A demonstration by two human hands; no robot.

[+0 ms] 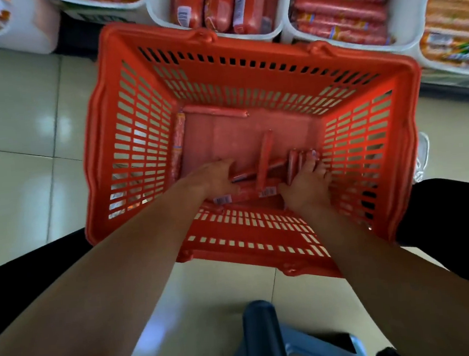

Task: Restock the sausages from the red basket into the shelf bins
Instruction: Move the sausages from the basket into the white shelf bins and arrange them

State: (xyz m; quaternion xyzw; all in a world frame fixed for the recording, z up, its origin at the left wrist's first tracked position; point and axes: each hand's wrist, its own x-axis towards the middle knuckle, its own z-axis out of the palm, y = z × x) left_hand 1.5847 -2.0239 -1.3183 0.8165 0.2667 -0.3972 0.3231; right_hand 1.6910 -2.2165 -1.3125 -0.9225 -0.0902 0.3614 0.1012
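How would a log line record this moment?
pickup | left hand, right hand: gripping sausage bundle in red basket | loose sausage: basket's left wall | shelf bins: stocked

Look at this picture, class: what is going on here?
A person reaches both hands into the red basket on the floor. The left hand and right hand grip a bundle of sausages near its bottom. Two more sausages lie along the bottom's left and far edges. The white shelf bins beyond already hold many packs.
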